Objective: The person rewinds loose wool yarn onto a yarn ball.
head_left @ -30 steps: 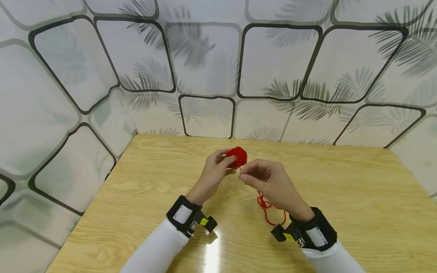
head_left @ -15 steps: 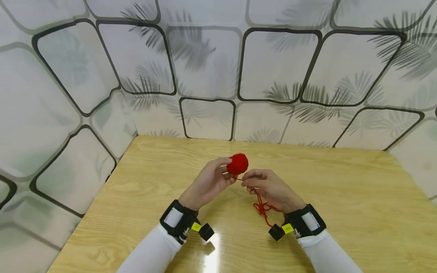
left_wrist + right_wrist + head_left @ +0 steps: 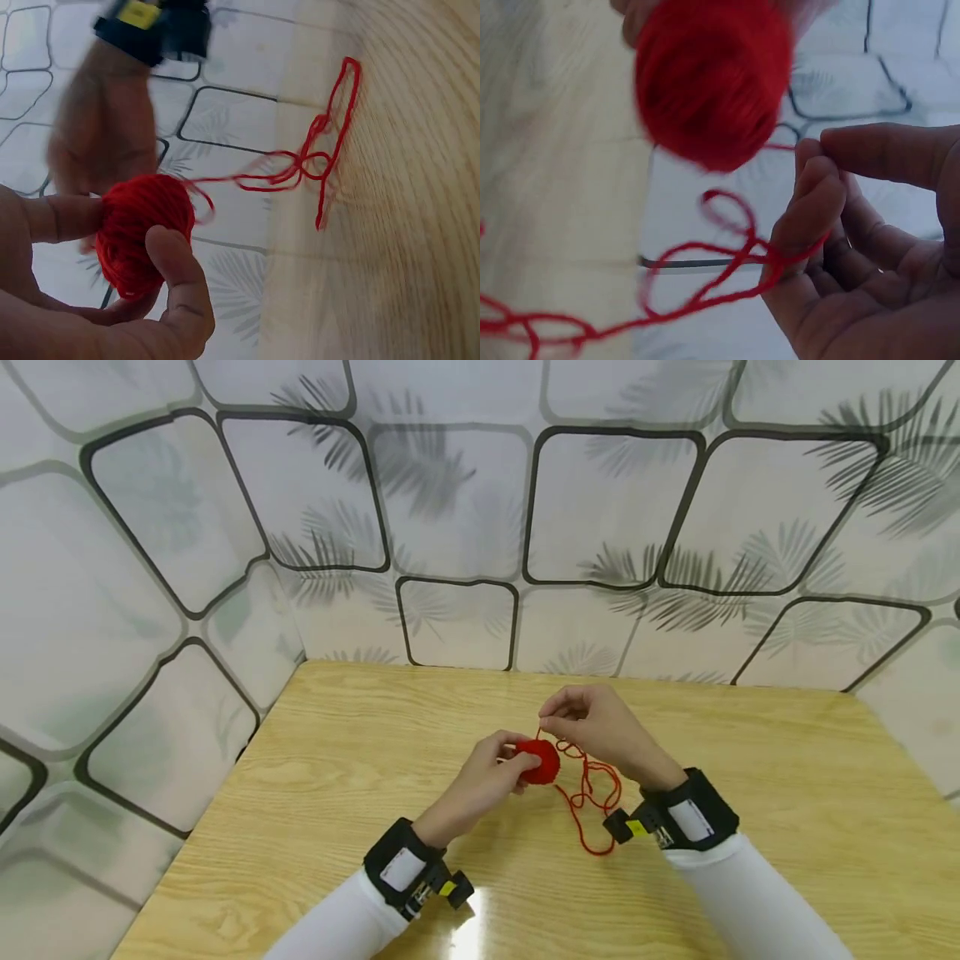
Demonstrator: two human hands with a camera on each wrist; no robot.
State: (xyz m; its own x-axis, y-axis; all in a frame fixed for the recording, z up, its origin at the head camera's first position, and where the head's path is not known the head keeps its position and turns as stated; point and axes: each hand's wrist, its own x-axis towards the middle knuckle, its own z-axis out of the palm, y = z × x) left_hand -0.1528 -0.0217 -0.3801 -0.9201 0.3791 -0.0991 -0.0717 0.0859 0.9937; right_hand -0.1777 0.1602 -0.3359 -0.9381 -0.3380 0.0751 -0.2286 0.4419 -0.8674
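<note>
Your left hand [image 3: 483, 781] grips the yarn ball [image 3: 547, 762], right hand [image 3: 606, 728] pinches the strand [image 3: 781, 147]; I'd wrap with light tension and watch those loops [image 3: 301, 163] for snags.

Yarn ball [image 3: 549, 765]: solid red; loose strand [image 3: 301, 162]: same red. Desk [image 3: 345, 768]: pale yellow wood grain. Wall [image 3: 457, 622]: whitish, black- and grey-outlined blocks [image 3: 611, 510], grey fronds [image 3: 431, 472]. Sleeves [image 3: 337, 910]: white.

We are facing forward and down from the head, peering closer from each wrist, all three views sharing the yarn ball [image 3: 547, 763].
</note>
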